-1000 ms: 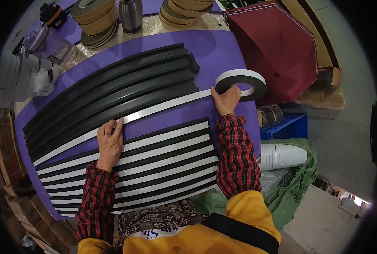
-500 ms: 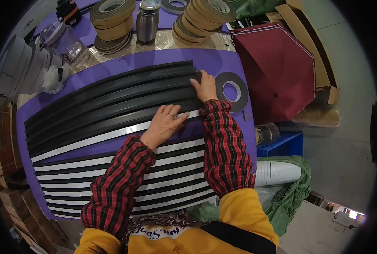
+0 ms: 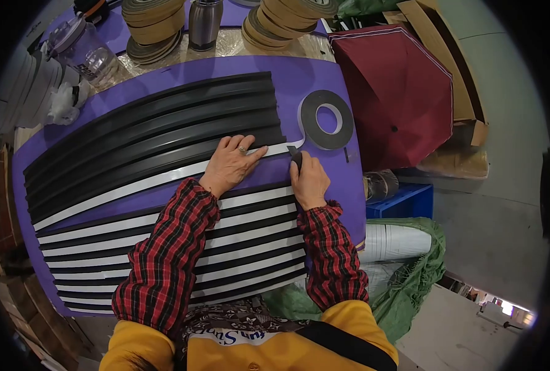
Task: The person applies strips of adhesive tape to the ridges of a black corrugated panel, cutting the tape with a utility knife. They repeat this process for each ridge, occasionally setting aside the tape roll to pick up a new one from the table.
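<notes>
My left hand lies flat with fingers spread on a black strip faced with white-backed tape, beside other black strips. In my right hand is a dark utility knife, its blade at the tape just past the right end of the strip. The tape runs on from there to a roll of dark tape lying on the purple board. Nearer me are several black strips with white tape faces, partly hidden by my forearms.
Stacked tape rolls, a steel flask, more tape rolls and a clear plastic jug stand along the far side. A dark red umbrella is at the right, above a blue crate and green sacking.
My right hand has come down and toward me from the strips' right ends and now shows a knife. The tape roll now stretches tape to the strip. My left hand stays on the strip.
</notes>
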`<state>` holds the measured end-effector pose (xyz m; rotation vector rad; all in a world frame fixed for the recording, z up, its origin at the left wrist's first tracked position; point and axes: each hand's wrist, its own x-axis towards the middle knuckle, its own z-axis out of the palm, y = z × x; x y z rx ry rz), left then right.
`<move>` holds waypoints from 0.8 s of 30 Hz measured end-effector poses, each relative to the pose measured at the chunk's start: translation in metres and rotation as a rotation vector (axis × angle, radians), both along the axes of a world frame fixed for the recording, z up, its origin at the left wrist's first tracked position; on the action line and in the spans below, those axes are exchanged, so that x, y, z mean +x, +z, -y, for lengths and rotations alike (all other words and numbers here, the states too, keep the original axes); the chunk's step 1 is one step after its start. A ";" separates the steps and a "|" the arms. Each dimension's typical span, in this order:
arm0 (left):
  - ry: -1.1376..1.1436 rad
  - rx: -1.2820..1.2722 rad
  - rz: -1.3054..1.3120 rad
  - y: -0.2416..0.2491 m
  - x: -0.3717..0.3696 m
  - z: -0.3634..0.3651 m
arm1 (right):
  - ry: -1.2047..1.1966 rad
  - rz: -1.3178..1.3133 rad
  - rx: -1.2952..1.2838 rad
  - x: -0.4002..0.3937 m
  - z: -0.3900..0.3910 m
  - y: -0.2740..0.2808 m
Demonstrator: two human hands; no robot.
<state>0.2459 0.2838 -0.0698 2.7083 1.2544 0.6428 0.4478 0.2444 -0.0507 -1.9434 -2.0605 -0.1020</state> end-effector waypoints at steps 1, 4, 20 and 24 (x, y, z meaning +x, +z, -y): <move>0.004 0.002 0.006 -0.001 0.000 0.000 | -0.003 -0.005 -0.002 -0.003 -0.001 -0.001; 0.007 -0.023 -0.005 0.000 0.000 -0.001 | 0.004 0.008 -0.065 -0.010 -0.009 -0.001; 0.005 -0.014 0.044 -0.007 -0.001 -0.003 | -0.030 -0.072 0.014 -0.037 -0.157 -0.010; 0.004 0.037 0.055 -0.007 -0.001 -0.003 | -0.131 0.021 0.151 0.004 -0.117 -0.004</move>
